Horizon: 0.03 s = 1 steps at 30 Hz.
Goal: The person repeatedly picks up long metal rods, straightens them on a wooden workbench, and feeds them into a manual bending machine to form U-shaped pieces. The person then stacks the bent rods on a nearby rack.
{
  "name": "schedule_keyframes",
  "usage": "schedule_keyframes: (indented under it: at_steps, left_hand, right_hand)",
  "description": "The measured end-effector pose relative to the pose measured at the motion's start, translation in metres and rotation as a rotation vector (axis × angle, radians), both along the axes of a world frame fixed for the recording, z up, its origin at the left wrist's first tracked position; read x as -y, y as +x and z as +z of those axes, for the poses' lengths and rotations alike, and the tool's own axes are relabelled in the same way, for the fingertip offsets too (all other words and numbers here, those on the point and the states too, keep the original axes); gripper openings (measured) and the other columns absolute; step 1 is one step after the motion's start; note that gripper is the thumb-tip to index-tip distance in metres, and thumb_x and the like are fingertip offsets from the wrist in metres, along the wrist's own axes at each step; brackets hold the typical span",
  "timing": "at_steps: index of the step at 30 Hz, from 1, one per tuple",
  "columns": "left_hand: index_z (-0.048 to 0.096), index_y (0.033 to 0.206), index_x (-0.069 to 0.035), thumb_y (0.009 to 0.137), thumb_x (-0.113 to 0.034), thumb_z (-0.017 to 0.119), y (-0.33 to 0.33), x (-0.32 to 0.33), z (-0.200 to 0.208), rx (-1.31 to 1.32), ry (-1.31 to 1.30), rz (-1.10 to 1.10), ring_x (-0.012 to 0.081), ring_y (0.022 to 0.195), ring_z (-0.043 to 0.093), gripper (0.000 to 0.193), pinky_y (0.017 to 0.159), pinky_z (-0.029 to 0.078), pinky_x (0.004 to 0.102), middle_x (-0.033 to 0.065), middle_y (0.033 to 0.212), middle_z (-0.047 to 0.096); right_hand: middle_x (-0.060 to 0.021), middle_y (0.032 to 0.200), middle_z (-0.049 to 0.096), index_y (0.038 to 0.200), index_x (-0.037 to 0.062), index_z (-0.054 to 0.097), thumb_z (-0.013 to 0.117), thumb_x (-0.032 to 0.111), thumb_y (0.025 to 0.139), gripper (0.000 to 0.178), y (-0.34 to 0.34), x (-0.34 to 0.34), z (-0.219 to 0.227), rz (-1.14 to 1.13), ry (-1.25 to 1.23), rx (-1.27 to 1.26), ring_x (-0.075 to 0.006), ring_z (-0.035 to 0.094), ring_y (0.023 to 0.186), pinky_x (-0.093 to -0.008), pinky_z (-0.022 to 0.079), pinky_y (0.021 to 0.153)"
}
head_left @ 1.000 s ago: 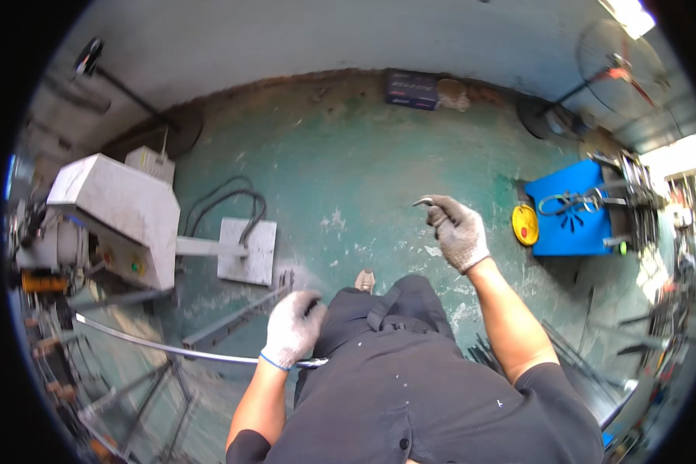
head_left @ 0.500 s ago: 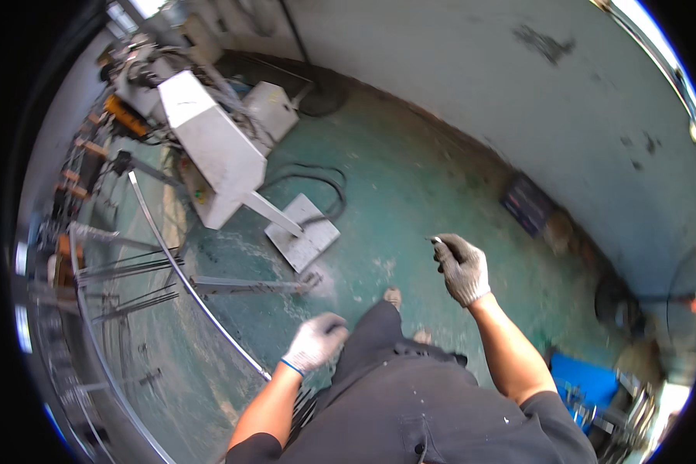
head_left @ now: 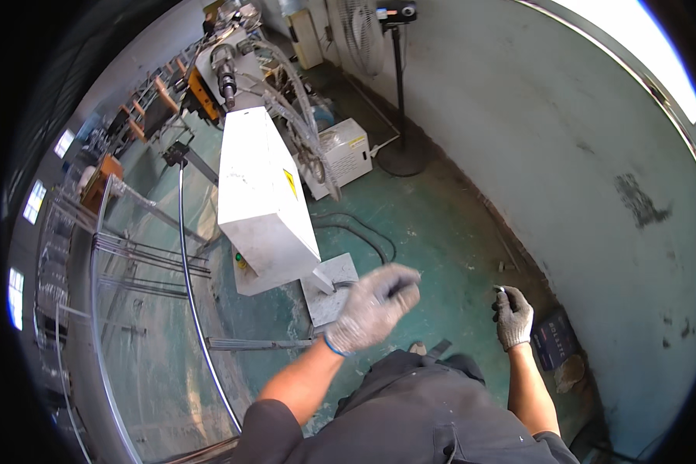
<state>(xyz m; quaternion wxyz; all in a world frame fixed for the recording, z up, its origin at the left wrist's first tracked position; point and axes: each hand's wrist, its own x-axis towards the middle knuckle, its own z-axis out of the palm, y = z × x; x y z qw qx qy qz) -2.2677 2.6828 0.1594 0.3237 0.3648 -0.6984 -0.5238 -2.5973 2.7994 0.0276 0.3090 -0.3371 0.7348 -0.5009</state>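
Note:
Both my hands wear whitish knit gloves with grey-stained fingers. My left hand (head_left: pixel 375 305) is raised in front of the white machine housing (head_left: pixel 267 201), apart from it as far as I can see. Its fingers are loosely bent, and a gap shows between them and the thumb, with nothing visible inside. Over the floor at the right, my right hand (head_left: pixel 513 321) pinches a small thin piece (head_left: pixel 501 289) with a pale, shiny end; its kind is too small to tell. Left of the housing runs a long shiny metal tube (head_left: pixel 191 286).
A pedestal with a square base plate (head_left: pixel 325 309) holds the housing, and a black cable (head_left: pixel 375 240) lies nearby. Metal rails and rods (head_left: pixel 151 259) stand left. Beyond are a white box unit (head_left: pixel 344 155) and a standing fan (head_left: pixel 362 35). A dark carton (head_left: pixel 557 340) sits by the wall (head_left: pixel 549 155).
My view has swung up and turned, and I am nearer the white housing. My left hand has risen and moved right. My right hand still pinches the small piece.

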Motion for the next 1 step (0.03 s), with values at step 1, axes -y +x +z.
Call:
schedule_keyframes:
  at_steps: [1]
  left_hand:
    - [0.076, 0.13, -0.008, 0.108, -0.022, 0.078, -0.0016, 0.0229, 0.0341, -0.018, 0.016, 0.073, 0.0155, 0.107, 0.068, 0.027, 0.096, 0.058, 0.0334, 0.0068, 0.113, 0.075]
  right_hand:
    - [-0.0037, 0.086, 0.074, 0.128, 0.0065, 0.079, 0.07, 0.017, 0.112, 0.021, -0.012, 0.0183, -0.0097, -0.008, 0.021, 0.012, -0.0083, 0.064, 0.071, -0.0286, 0.055, 0.063]
